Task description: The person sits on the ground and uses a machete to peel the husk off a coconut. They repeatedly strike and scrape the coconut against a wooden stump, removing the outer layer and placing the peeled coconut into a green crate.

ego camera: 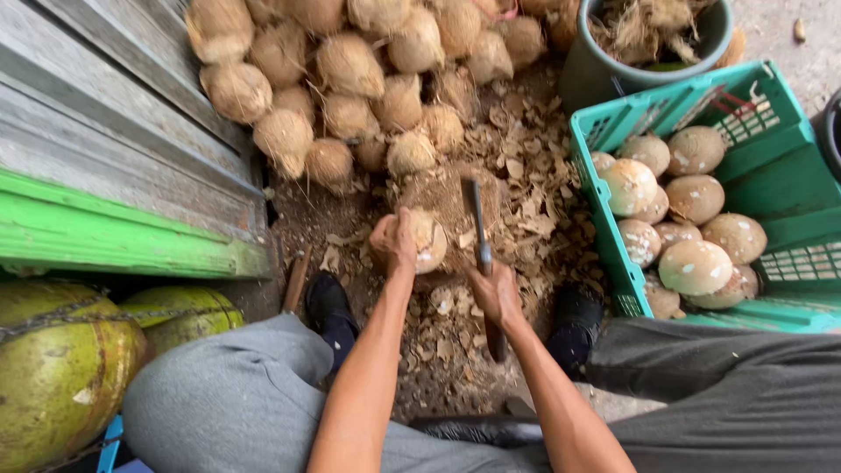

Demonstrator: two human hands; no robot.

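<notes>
Head view, looking down between the knees of a seated person in grey trousers (228, 394) and black shoes (331, 308). At the lower left lie two large green unhusked coconuts (61, 368), partly cropped by the frame edge. The right hand (498, 296) is closed around the handle of a cleaver (480, 241), whose dark blade points away from the person and stands just beside the nut being worked. The left hand (394, 243) is wrapped over the near side of a partly shelled coconut (427, 238), steadying it above ground strewn with shell chips (526, 188). Good practice at this step, as a judgement: keep the holding fingers on the side away from the blade, turn the nut a little between light, glancing cuts, and let the chips fall clear of the feet. To the right, a green plastic crate (771, 158) holds pale, cleaned coconuts (696, 197); beyond the working spot is a heap of brown fibrous coconuts (350, 66), and a dark bucket of husk waste (648, 39) stands at the top right. Weathered planks with a green edge (123, 175) fill the left. Whether the blade edge touches the shell cannot be made out; the left fingertips are hidden behind the nut, and the heap and bucket are cut off at the top.
</notes>
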